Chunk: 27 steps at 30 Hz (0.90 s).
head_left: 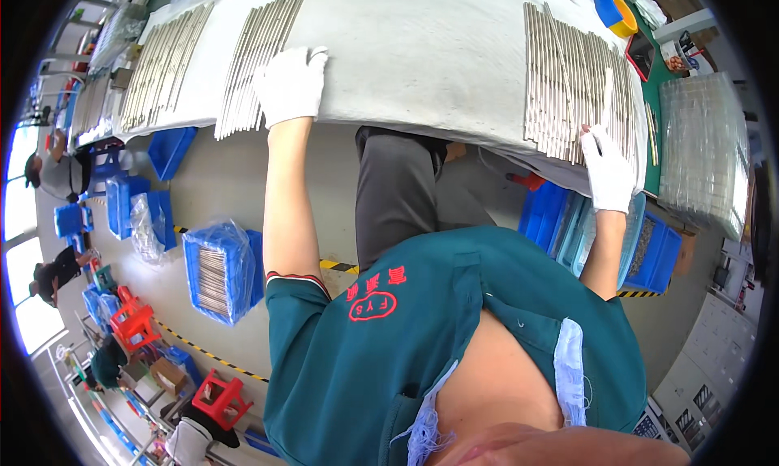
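My left hand (pixel 292 86), in a white glove, lies on the white-covered table with its fingers apart. It rests against the right edge of a row of thin metal rods (pixel 258 52). At the table's near right edge my right hand (pixel 607 167), also gloved, has thumb and fingers closing at the near ends of a second, wider row of rods (pixel 552 85). A pale, shiny metal rod (pixel 608 97) runs up from its fingertips, seemingly pinched there. One rod lies slanted across the others in that row.
Further left lies another row of rods (pixel 166 60). A yellow and blue tape dispenser (pixel 614 8) and a stack of clear plastic trays (pixel 704 154) are at the right. Blue bins (pixel 657 251) stand under the table; a bagged blue crate (pixel 223 271) sits on the floor. Several people work at left.
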Available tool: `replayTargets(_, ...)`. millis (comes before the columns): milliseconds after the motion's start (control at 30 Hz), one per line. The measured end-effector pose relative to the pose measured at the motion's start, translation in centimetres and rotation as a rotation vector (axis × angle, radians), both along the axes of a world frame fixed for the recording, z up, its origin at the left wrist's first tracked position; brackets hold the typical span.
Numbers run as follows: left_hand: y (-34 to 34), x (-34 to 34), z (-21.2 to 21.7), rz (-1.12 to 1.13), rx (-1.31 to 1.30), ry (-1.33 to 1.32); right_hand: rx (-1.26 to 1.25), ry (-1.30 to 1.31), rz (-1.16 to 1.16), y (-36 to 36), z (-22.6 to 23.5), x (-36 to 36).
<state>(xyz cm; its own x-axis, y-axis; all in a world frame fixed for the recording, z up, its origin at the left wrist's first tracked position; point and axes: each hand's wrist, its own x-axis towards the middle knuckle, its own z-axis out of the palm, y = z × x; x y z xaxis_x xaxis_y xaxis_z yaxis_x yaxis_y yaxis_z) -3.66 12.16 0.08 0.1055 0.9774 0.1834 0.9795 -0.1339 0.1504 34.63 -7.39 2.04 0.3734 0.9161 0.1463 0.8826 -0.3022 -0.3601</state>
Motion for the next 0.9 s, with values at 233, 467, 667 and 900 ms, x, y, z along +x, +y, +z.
replayTargets(233,3.7,0.5,-0.7,0.068,0.269,0.161,0.044,0.131,-0.002,0.9,2.6,-2.7)
replayTargets(467,4.3,2.8,-0.6,0.02,0.286,0.157,-0.032,0.145,0.303,2.0,1.1,-8.3)
replayTargets(667,5.7,3.1,-0.3,0.045,0.061,0.102,0.009,-0.077,0.53,2.7,0.0,-10.9)
replayTargets(900,-1.2,5.5,-1.3,-0.072,-0.172,-0.58,-0.066,-0.226,0.578,1.9,-2.7,-11.2)
